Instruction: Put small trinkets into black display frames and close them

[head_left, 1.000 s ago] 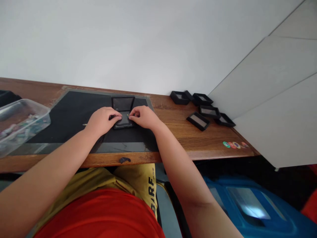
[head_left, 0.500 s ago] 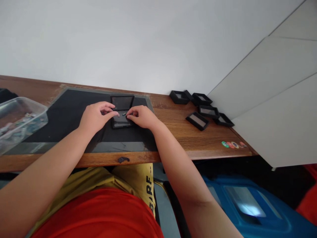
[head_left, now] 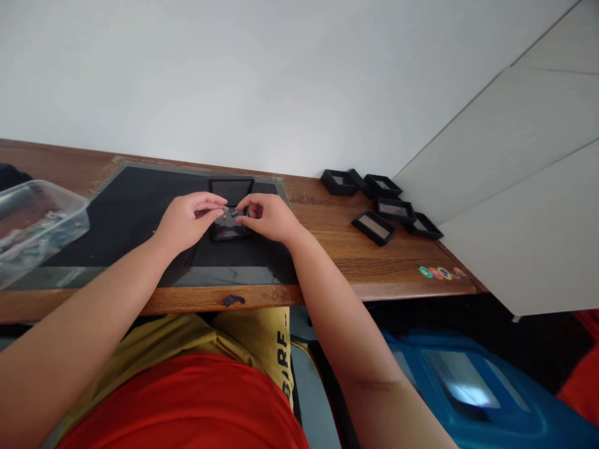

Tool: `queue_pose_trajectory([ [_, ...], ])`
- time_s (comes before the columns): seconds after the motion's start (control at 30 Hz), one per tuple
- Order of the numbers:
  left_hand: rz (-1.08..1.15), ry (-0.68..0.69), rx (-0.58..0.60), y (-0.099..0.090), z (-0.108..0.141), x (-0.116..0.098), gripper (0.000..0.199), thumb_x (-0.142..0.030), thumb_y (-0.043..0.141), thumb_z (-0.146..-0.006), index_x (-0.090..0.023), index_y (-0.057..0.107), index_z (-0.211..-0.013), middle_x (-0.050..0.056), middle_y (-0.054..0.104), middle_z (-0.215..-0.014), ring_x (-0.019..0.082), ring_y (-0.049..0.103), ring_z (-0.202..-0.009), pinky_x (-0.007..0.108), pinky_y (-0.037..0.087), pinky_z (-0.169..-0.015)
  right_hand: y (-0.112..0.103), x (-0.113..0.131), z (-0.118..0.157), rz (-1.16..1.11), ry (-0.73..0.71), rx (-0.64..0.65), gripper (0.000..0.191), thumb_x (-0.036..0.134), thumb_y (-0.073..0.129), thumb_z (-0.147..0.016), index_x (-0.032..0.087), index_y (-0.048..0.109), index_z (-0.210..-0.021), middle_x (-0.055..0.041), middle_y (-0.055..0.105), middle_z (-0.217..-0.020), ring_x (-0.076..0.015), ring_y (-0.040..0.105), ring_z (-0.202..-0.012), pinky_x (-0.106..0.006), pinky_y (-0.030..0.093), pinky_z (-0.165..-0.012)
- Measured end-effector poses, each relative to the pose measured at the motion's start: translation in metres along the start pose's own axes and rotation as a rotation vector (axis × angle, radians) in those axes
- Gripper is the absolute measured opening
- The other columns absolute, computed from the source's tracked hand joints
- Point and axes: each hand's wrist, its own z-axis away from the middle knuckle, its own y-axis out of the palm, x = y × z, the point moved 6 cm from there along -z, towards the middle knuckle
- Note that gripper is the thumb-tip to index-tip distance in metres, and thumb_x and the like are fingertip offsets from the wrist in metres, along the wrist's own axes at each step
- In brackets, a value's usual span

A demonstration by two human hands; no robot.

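A small black case [head_left: 229,234] stands opened on the dark mat, its dark panel [head_left: 231,191] raised at the back. Inside it lies a tiny greenish piece [head_left: 234,213], too small to name. My left hand [head_left: 185,219] is over the case's left side, thumb and fingers bent close together around a tiny pale bit that I cannot make out. From the right, my right hand [head_left: 269,217] reaches over the case. Its thumb and forefinger are apart, one on either side of the greenish piece, and nothing shows held between them.
At left, a clear plastic tub [head_left: 70,202] holds many small pieces. Several black open boxes [head_left: 374,227] are grouped at the right by the wall. Round stickers [head_left: 425,272] mark the table's front edge [head_left: 337,292]. A blue plastic stool [head_left: 505,399] is below.
My left hand has shifted slightly right, its forefinger nearer the thumb. My right hand's thumb and forefinger have spread apart and moved a little left over the case.
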Motion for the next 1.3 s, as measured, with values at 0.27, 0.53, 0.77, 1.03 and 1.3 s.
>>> queue_pose_trajectory([
  [0.27,0.16,-0.082,0.013,0.001,0.0,0.001,0.044,-0.046,0.084,-0.077,-0.018,0.083,-0.112,0.01,0.086,-0.096,0.024,0.078,-0.084,0.04,0.063,-0.089,0.003,0.012,0.003,-0.132,-0.125,-0.019,0.029,0.027,0.084,-0.084,0.018,0.077,-0.11,0.0045,0.059,-0.075,-0.0122,0.051,-0.069,-0.028,0.039,-0.073],
  [0.53,0.288,-0.13,0.049,0.009,0.0,0.003,0.053,-0.049,0.091,-0.071,-0.016,0.08,-0.11,0.009,0.084,-0.09,0.019,0.07,-0.074,0.031,0.058,-0.068,0.003,0.017,0.004,-0.128,-0.133,-0.033,0.025,0.033,0.082,-0.086,0.017,0.078,-0.104,0.004,0.059,-0.074,-0.012,0.049,-0.068,-0.029,0.038,-0.071],
  [0.77,0.361,-0.167,0.068,0.012,0.001,-0.002,0.052,-0.049,0.094,-0.065,-0.015,0.079,-0.102,0.01,0.082,-0.089,0.02,0.072,-0.076,0.033,0.061,-0.068,0.004,0.019,0.005,-0.083,-0.122,-0.029,0.022,0.033,0.079,-0.087,0.018,0.078,-0.104,0.0026,0.061,-0.075,-0.0129,0.05,-0.07,-0.029,0.038,-0.072],
  [1.03,0.03,-0.059,0.022,0.005,0.001,0.005,0.04,-0.047,0.077,-0.082,-0.019,0.078,-0.11,0.01,0.083,-0.098,0.025,0.075,-0.086,0.039,0.06,-0.079,-0.006,0.003,0.003,0.037,0.038,-0.047,0.026,0.035,0.081,-0.09,0.016,0.082,-0.107,0.0039,0.058,-0.069,-0.0125,0.05,-0.066,-0.028,0.037,-0.069],
  [1.3,-0.477,0.086,0.081,0.009,0.001,0.002,0.033,-0.044,0.068,-0.092,-0.019,0.083,-0.107,0.013,0.081,-0.115,0.034,0.072,-0.106,0.05,0.057,-0.101,-0.009,-0.008,0.002,0.258,0.283,0.019,0.023,0.035,0.085,-0.089,0.019,0.086,-0.105,-0.0016,0.07,-0.079,-0.0143,0.057,-0.071,-0.029,0.039,-0.07],
])
